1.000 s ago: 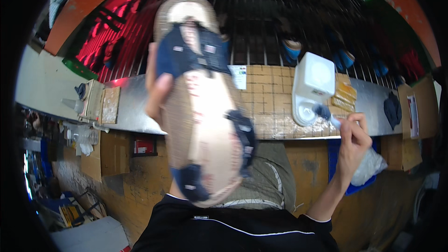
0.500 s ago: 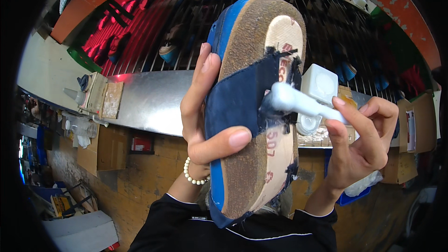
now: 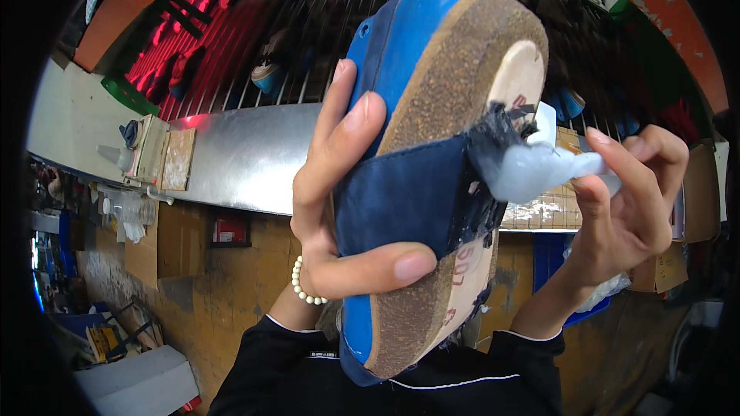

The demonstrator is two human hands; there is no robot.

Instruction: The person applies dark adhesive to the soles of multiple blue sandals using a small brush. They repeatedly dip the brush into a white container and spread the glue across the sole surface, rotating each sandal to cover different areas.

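Observation:
My left hand [image 3: 320, 185] grips a half-made blue shoe [image 3: 455, 69] from its left side, thumb across the front and fingers behind. The underside faces me, showing brown cork and a pale insole strip [image 3: 512, 77]. A dark navy strap [image 3: 401, 192] wraps over the cork, its frayed black ends folded onto the insole. My right hand [image 3: 632, 192] pinches a white-handled brush [image 3: 532, 172] by its thin end. The brush's dark bristles touch the strap's frayed edge near the insole. A wet, shiny black patch shows below them.
Beyond the shoe runs a rack of metal rods carrying several shoes [image 3: 267, 73], lit red at left. A metal plate [image 3: 239, 146] fronts it. Behind the brush stands a white pot [image 3: 546, 123]. Cardboard boxes [image 3: 181, 239] and a blue bin [image 3: 590, 314] sit lower down.
The shoe has turned slightly and its upper end has shifted right. The brush has moved right, from the strap's middle end to its upper frayed edge, and my right hand has followed.

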